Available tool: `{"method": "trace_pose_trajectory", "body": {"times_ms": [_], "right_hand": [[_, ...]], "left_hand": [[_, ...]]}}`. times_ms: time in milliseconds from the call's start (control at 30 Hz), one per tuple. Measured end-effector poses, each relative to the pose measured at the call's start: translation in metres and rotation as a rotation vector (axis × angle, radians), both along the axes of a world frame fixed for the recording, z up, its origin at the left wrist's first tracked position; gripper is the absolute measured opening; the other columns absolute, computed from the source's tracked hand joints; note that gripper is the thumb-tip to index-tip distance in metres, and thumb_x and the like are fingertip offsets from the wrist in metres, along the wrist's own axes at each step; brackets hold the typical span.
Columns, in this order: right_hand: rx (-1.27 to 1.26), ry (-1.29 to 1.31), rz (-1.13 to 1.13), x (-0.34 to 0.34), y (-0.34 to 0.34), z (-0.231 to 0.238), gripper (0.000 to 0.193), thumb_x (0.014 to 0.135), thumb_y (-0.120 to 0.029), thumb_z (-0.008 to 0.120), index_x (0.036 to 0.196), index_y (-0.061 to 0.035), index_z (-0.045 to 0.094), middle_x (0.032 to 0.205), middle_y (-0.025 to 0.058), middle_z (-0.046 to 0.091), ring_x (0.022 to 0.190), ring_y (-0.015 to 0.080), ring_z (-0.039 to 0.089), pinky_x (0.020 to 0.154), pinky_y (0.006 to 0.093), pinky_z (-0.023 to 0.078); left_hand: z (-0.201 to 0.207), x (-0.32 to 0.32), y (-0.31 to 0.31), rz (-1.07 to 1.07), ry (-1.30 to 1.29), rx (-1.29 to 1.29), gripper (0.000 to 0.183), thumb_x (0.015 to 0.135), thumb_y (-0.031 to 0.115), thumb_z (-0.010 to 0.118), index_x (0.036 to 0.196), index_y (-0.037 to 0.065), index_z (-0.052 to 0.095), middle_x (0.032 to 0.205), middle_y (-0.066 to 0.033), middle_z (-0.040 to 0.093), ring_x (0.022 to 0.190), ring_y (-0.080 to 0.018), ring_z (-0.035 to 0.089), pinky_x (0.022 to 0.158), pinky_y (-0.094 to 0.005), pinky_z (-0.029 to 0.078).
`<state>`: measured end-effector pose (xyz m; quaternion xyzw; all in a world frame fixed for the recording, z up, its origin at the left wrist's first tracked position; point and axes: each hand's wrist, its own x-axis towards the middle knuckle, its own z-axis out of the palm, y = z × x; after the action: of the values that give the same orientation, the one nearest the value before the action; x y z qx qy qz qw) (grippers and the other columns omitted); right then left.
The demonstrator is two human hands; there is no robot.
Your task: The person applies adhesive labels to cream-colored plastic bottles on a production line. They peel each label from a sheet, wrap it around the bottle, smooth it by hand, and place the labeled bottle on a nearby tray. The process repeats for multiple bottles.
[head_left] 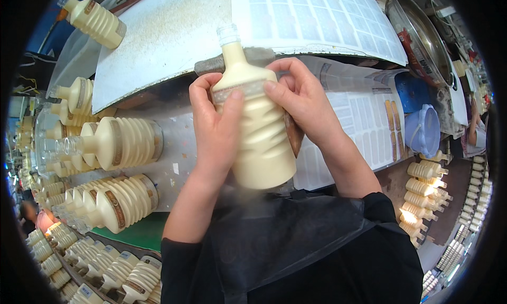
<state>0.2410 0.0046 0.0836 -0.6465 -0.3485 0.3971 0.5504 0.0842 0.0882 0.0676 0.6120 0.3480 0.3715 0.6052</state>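
Observation:
A cream bottle (pixel 264 140) with a ribbed, swirling body and a clear threaded neck lies between my hands, its neck pointing away from me. Around its upper body runs a pale, see-through label band (pixel 248 90). My left hand (pixel 216 119) is closed on the bottle's left side, thumb pressed onto the band. On the right shoulder, my right hand (pixel 301 95) grips it with the thumb at the band's right end; its other fingers are curled and partly hidden. Under the neck sits a grey cloth-covered rest (pixel 259 55). A brown piece (pixel 293 135) shows beneath my right hand.
Several labelled cream bottles (pixel 124 143) lie at the left; another bottle (pixel 97 21) is at the far left. Label sheets (pixel 327 19) cover the raised white board (pixel 163 35); more sheets (pixel 343 119) lie at right, near a blue bucket (pixel 424 131) and a metal basin (pixel 428 29).

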Motion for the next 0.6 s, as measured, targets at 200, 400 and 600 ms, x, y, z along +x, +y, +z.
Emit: {"method": "trace_pose_trajectory", "body": {"times_ms": [200,400,600], "right_hand": [[0.028,0.126,-0.023,0.0015,0.0025,-0.0020,0.031,0.100,-0.025,0.068,0.120,-0.0035,0.057,0.083,-0.0007,0.064,0.075,0.0027,0.057,0.065,0.0184,0.044],[-0.016,-0.063,-0.066,-0.0016,0.0058,-0.0042,0.035,0.095,-0.030,0.072,0.113,-0.0016,0.063,0.074,0.0054,0.063,0.070,0.0136,0.059,0.066,0.0316,0.049],[-0.039,-0.106,-0.081,-0.0039,0.0041,-0.0015,0.034,0.095,-0.030,0.071,0.112,-0.0016,0.063,0.073,0.0063,0.062,0.069,0.0151,0.059,0.067,0.0328,0.049]], "left_hand": [[-0.0007,0.0004,0.0000,0.001,-0.025,-0.017,0.046,0.099,0.021,0.063,0.133,-0.002,0.042,0.129,-0.0160,0.049,0.120,-0.0216,0.049,0.107,-0.0361,0.040],[-0.0008,0.0011,-0.0009,0.006,-0.027,-0.019,0.046,0.099,0.021,0.063,0.133,-0.002,0.042,0.128,-0.0158,0.049,0.119,-0.0212,0.049,0.106,-0.0358,0.041],[0.0004,0.0018,-0.0022,0.010,-0.022,-0.002,0.047,0.099,0.022,0.063,0.133,-0.001,0.042,0.127,-0.0151,0.050,0.117,-0.0206,0.050,0.105,-0.0356,0.041]]}}
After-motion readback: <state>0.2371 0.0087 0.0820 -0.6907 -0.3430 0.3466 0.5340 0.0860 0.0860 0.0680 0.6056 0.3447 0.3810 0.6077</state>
